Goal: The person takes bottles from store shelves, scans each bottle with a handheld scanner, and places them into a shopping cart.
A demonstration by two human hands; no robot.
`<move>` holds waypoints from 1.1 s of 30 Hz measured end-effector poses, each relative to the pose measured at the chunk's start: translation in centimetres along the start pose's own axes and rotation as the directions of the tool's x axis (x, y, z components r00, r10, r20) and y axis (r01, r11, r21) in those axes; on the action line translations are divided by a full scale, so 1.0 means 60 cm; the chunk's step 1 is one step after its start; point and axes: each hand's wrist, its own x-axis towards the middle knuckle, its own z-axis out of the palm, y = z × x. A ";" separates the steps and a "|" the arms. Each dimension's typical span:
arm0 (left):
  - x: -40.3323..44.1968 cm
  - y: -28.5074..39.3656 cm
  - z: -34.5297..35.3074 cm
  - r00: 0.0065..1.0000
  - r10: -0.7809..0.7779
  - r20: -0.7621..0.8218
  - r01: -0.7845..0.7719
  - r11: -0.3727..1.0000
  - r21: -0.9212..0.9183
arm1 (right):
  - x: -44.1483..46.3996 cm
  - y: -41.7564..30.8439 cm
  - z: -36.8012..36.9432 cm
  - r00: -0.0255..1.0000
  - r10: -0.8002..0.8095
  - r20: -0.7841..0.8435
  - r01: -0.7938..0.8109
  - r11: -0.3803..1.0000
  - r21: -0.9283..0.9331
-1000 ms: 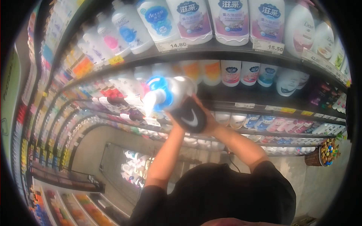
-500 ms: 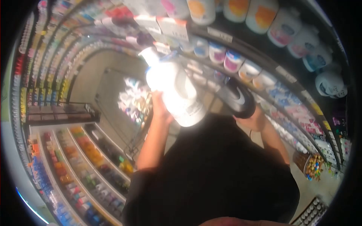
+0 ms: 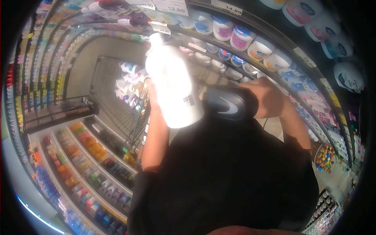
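Note:
My left hand [image 3: 152, 92] is closed around a large white bottle [image 3: 178, 105], which stands tilted before my chest. Glare washes out much of its upper part, and a small barcode label shows on its lower side. My fingers are mostly hidden behind the bottle. In my right hand [image 3: 265, 98] is a black handheld barcode scanner [image 3: 231, 105] with a grey curved mark. Its front end points left at the bottle, close to the bottle's side.
A wire cart [image 3: 111, 84] beyond my left arm holds several white bottles [image 3: 131, 80]. Stocked shelves with price tags [image 3: 231, 8] run along the right. Lower left are shelves of small colourful bottles [image 3: 94, 150]. A basket of colourful items [image 3: 325, 156] stands at right.
The scanner has swung from pointing up and away to level, facing left and nearer the bottle. The white bottle has shifted slightly left, and its barcode now shows clearly.

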 end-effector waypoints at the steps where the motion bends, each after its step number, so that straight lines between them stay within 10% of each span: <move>1: -0.005 0.003 0.021 0.999 0.004 0.031 -0.004 1.000 -0.009 | 0.003 -0.002 0.001 0.999 -0.023 -0.028 0.023 1.000 -0.001; 13: -0.016 0.024 0.099 0.971 -0.020 0.238 0.051 0.991 -0.127 | 0.012 -0.023 -0.016 0.999 -0.040 0.018 0.041 0.996 -0.084; 33: -0.004 0.020 0.104 0.991 0.003 0.137 0.002 0.999 -0.036 | 0.014 -0.025 -0.032 0.996 -0.085 0.009 0.085 0.996 -0.027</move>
